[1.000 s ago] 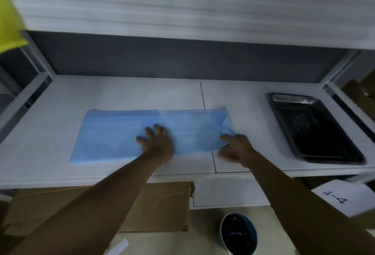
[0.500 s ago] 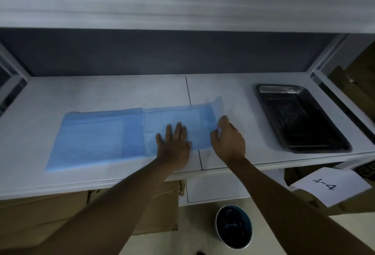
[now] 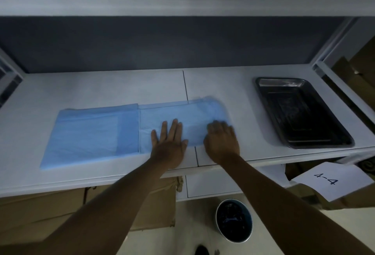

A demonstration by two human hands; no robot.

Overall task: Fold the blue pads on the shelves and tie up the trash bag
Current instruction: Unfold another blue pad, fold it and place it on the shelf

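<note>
— Pressing flat, your left hand (image 3: 169, 143) lies with fingers spread on the folded-over right part of the blue pad (image 3: 129, 131), on the white shelf (image 3: 101, 88). Step: creasing the fold.

— And your right hand (image 3: 221, 142)?

— Blurred on the pad's right end; finger state undeterminable. Next, judge: fold again, edges aligned. Metal tray (image 3: 302, 112) well apart.

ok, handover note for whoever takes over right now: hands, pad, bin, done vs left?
Left hand: flat, fingers straight, pressing the blue pad.
Right hand: on the pad's folded right end; blurred, so its fingers are unclear.
Pad lies on the white shelf, right end folded over, left part flat.
Trash bin with dark bag sits on the floor below.
Done: one fold started. Left: finish folding, tie the bag.
</note>
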